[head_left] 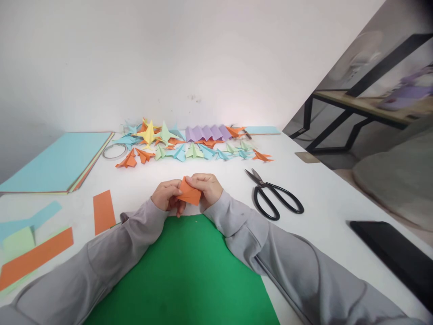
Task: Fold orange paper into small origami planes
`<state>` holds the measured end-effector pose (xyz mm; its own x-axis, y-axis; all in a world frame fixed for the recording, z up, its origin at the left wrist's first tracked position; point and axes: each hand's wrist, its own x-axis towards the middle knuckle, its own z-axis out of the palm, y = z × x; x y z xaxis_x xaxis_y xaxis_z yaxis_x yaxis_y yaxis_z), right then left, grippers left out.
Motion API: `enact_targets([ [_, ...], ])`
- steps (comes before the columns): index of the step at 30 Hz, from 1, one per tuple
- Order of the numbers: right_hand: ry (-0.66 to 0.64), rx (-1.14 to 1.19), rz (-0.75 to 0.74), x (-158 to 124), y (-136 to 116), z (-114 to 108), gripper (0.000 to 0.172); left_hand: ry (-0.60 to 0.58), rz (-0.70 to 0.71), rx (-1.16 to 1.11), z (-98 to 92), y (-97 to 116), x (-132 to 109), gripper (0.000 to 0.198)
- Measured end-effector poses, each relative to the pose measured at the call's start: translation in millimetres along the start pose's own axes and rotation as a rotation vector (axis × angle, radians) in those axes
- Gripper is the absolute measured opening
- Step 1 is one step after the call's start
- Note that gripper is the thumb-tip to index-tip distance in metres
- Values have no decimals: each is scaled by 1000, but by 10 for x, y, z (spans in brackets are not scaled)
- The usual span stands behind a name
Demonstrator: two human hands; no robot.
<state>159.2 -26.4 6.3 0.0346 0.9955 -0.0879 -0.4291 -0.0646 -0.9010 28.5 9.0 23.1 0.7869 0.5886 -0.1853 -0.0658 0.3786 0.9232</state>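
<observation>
A small folded piece of orange paper is held between my two hands, just beyond the far edge of a green sheet. My left hand pinches its left side between thumb and fingers. On the opposite side, my right hand grips the paper's upper right, thumb on top. Some fingers of both hands are hidden behind the paper. Black-handled scissors lie to the right of my right hand, blades partly apart. An orange paper strip rests left of my left hand.
Folded paper shapes in several colours line the back by the wall, with a pleated purple paper. At left are a stack of coloured sheets, a wire coil and paper offcuts. A black flat object lies right.
</observation>
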Motion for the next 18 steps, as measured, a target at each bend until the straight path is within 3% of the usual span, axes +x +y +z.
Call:
enact_targets([
  [12, 23, 2, 0, -2, -29, 0, 38, -132, -5, -52, -103, -62, 33, 13],
  [18, 29, -58, -36, -6, -24, -12, 38, -142, -2, -45, -100, -57, 20, 17],
])
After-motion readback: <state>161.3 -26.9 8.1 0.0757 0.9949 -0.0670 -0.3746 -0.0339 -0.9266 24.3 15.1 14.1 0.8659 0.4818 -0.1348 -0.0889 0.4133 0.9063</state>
